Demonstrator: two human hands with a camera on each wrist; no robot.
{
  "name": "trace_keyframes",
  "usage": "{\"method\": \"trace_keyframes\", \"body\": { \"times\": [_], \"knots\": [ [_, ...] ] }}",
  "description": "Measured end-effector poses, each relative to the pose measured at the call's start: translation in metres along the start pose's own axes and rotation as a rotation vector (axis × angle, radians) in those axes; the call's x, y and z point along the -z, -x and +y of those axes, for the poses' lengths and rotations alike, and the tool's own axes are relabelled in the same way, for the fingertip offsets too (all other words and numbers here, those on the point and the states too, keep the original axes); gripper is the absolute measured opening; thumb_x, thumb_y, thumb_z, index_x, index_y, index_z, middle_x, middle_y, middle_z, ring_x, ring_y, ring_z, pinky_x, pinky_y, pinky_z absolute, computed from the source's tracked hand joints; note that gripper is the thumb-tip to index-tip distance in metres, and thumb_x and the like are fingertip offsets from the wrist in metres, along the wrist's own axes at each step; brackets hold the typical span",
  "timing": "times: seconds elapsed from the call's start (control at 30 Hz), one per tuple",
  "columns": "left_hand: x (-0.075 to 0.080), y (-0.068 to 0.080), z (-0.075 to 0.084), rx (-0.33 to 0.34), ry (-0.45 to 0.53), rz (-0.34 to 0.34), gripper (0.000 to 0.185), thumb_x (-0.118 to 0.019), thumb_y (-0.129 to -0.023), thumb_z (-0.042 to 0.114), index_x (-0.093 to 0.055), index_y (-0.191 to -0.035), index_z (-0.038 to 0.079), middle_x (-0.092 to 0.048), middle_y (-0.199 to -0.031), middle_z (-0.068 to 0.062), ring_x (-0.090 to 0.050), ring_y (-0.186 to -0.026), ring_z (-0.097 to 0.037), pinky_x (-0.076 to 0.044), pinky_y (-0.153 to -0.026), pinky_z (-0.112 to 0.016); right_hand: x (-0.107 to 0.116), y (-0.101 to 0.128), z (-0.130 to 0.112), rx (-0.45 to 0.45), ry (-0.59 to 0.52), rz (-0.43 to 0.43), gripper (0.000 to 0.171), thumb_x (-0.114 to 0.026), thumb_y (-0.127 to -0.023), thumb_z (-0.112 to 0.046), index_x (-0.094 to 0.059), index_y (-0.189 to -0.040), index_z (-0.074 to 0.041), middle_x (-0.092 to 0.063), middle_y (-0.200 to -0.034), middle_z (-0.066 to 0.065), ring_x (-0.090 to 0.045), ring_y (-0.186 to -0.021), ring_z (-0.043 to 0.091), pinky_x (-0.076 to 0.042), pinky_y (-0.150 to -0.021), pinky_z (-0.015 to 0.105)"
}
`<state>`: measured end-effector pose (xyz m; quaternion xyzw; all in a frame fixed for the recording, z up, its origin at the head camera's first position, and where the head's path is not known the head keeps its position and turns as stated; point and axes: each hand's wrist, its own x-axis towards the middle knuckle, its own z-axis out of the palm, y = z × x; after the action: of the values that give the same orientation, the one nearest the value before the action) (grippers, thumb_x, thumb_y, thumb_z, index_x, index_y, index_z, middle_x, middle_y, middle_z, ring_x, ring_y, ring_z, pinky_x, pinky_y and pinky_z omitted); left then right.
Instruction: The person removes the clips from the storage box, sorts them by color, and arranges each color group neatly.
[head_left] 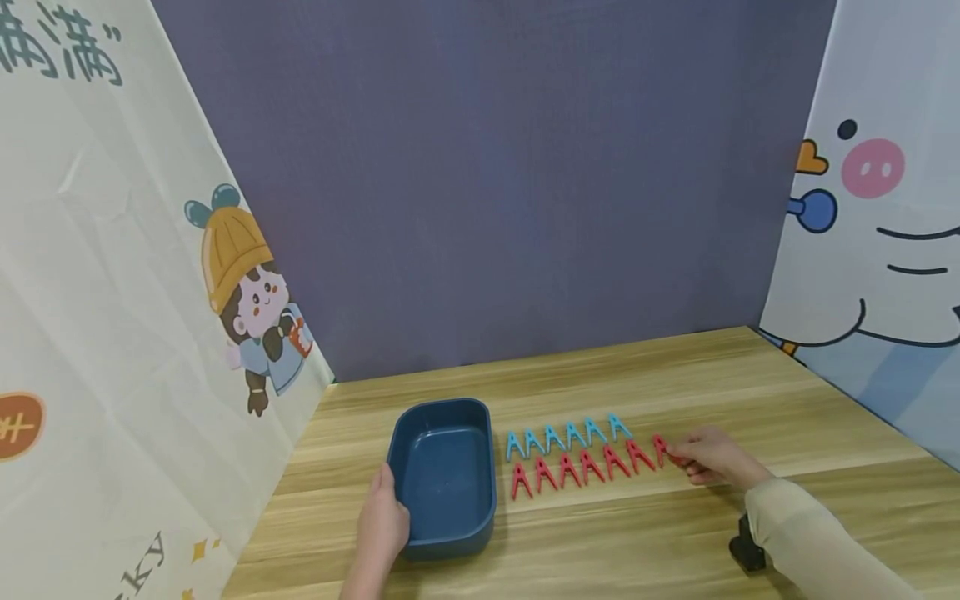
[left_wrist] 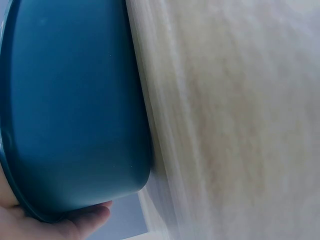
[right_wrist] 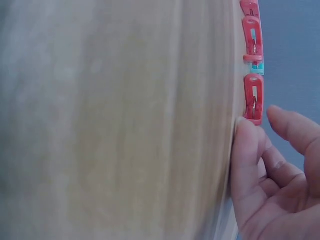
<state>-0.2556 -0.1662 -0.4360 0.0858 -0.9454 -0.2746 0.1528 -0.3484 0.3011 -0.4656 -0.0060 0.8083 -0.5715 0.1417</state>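
Note:
My left hand (head_left: 382, 521) grips the near left rim of a dark blue plastic basin (head_left: 442, 550), thumb over the edge; in the left wrist view the basin's outer wall (left_wrist: 80, 110) fills the left side. At the right end of a row of red clothespins, my right hand (head_left: 712, 457) reaches to the last red clothespin (head_left: 661, 450). In the right wrist view, one fingertip (right_wrist: 245, 125) is right at the lower end of that clothespin (right_wrist: 247, 95), while another finger stands apart from it. Several red clothespins (head_left: 568, 471) stand to its left, legs spread.
Behind the red row runs a row of light blue clothespins (head_left: 573, 435). A small black object (head_left: 746, 550) sits by the right sleeve. Printed sheets flank the wooden table (head_left: 600, 550), and a dark purple-grey panel (head_left: 487, 183) rises behind it.

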Motion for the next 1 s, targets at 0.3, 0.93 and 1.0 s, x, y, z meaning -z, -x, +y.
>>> {"method": "trace_keyframes", "body": {
  "times": [0.3,0.93,1.0],
  "knots": [
    [0.003,-0.003,-0.004,0.001,-0.011,-0.009,0.053,-0.039,-0.08,-0.012,-0.029,-0.132,-0.02,-0.031,-0.134,-0.037,-0.033,-0.122,-0.047,-0.03,-0.099,-0.054,-0.005,-0.001,-0.001,0.0,0.03,0.036,0.021,-0.057,-0.09,-0.015,-0.056,-0.08,0.003,-0.053,-0.065,0.005,-0.052,-0.051,0.009,-0.052,-0.049,0.023],
    [0.033,-0.013,-0.015,-0.012,-0.058,-0.104,0.059,-0.043,-0.08,-0.005,-0.027,-0.137,-0.013,-0.028,-0.132,-0.041,-0.036,-0.115,-0.054,-0.035,-0.093,-0.061,-0.007,-0.009,-0.018,0.029,0.032,0.01,0.023,-0.051,-0.093,-0.019,-0.051,-0.087,0.004,-0.051,-0.068,0.004,-0.051,-0.056,0.011,-0.052,-0.051,0.025],
    [0.036,-0.017,-0.014,-0.023,-0.066,-0.107,0.06,-0.043,-0.081,-0.004,-0.024,-0.137,-0.014,-0.027,-0.132,-0.042,-0.036,-0.115,-0.055,-0.035,-0.091,-0.061,-0.005,-0.01,-0.025,0.041,0.047,0.015,0.028,-0.05,-0.093,-0.02,-0.05,-0.093,0.008,-0.051,-0.07,0.005,-0.051,-0.057,0.011,-0.052,-0.052,0.025]
  ]
}}
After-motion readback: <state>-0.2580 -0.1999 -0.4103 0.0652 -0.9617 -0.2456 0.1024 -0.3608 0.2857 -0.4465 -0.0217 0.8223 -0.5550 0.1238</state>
